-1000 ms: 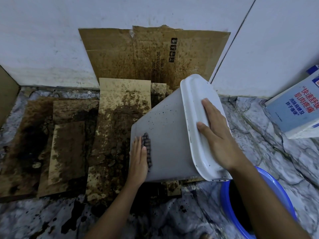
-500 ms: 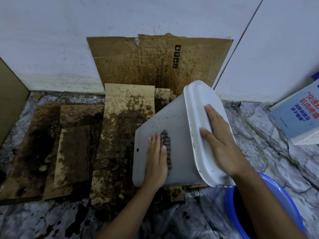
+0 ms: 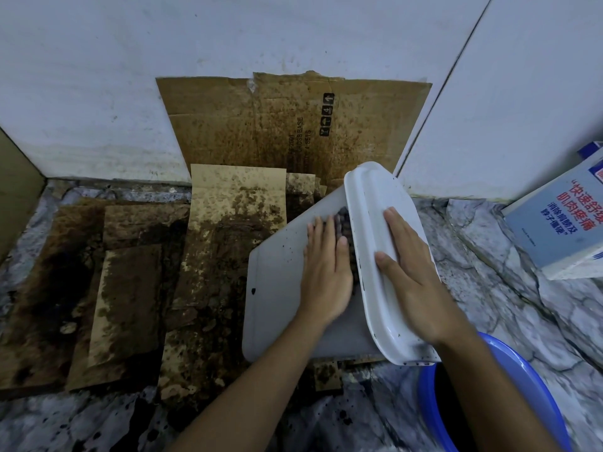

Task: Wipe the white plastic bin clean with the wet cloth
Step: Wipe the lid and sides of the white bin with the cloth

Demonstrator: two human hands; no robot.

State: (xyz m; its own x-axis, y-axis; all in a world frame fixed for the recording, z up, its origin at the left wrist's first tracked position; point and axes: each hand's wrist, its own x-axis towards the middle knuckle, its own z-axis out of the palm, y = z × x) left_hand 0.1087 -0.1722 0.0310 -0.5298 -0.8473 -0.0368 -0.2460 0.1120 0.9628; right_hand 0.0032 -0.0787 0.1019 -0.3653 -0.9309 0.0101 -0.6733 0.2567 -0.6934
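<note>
Marble floor (image 3: 483,256) w/ stained cardboard (image 3: 130,288) under white bin (image 3: 277,282), wall (image 3: 130,76) corner

Stained cardboard (image 3: 228,256) on marble floor (image 3: 522,305), blue basin (image 3: 528,396), printed box (image 3: 561,223) at right.

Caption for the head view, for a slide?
Left hand presses a dark cloth on the white bin; right hand rests on its end, over stained cardboard.
</note>
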